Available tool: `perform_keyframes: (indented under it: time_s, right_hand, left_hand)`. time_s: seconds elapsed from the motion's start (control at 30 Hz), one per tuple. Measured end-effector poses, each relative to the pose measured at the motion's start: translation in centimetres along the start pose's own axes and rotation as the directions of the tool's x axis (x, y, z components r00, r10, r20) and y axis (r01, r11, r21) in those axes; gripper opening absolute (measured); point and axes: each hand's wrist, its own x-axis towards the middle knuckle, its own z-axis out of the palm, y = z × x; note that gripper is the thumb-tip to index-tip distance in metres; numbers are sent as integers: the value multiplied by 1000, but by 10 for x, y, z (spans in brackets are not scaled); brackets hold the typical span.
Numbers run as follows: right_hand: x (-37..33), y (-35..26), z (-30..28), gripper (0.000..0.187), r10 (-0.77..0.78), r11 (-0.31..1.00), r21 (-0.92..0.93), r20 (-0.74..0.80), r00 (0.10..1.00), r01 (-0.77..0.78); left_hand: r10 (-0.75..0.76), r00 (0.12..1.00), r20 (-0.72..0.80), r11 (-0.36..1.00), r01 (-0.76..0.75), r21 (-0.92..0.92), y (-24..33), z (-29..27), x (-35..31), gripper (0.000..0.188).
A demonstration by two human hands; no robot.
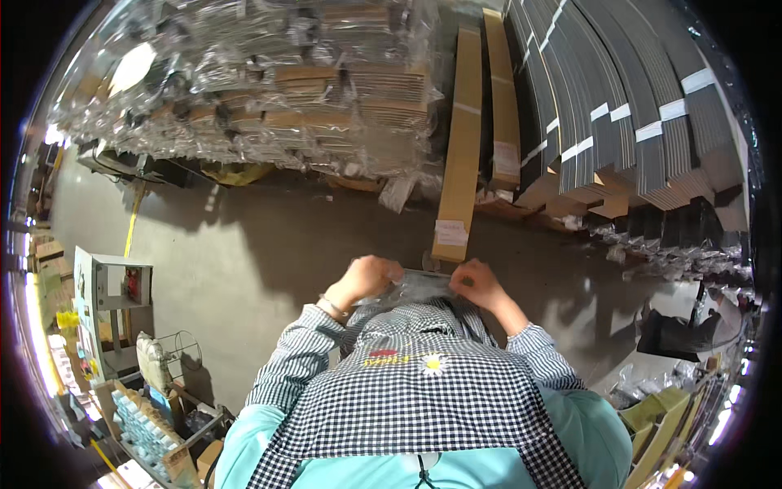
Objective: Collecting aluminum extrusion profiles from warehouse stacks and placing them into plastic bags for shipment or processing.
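In front of my waist a crumpled sheet of transparent plastic film (425, 287) stretches between my two hands. My left hand (371, 277) is closed on its left end, with a bracelet at the wrist. Curled fingers of my right hand (479, 285) pinch the opposite end. Just beyond the film stands a long, narrow brown cardboard piece (460, 155) with a white label near its lower end. Below the film is my black-and-white checked apron (407, 399), which carries a daisy patch.
Plastic-wrapped stacks of cardboard (326, 98) fill the far left. Tall bundles of dark grey board (635, 122) stand at the far right, strapped with white bands. A white cabinet (114, 285) and a loaded cart (155, 424) are on the left. At the right edge sits another person (721, 318).
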Motion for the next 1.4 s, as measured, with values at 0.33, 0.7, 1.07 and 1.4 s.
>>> perform_keyframes:
  time_s: [0.33, 0.7, 1.07, 1.4]
  right_hand:
    - [-6, 163, 81, 20, 273, 909, -334, 32, 961, -247]
    - [20, 128, 21, 8, 540, 552, 799, -123, 833, -240]
    - [40, 175, 86, 14, 594, 797, 337, -588, 550, -501]
    - [111, 197, 34, 13, 476, 877, 304, -650, 592, -372]
  left_hand:
    - [-198, 945, 261, 905, 74, 419, -91, 156, 91, 25]
    - [75, 994, 82, 979, -57, -197, -40, 59, 140, 15]
    - [-158, 985, -76, 987, 160, 21, -75, 117, 181, 19]
    - [-217, 890, -401, 975, 174, -140, -62, 107, 235, 15]
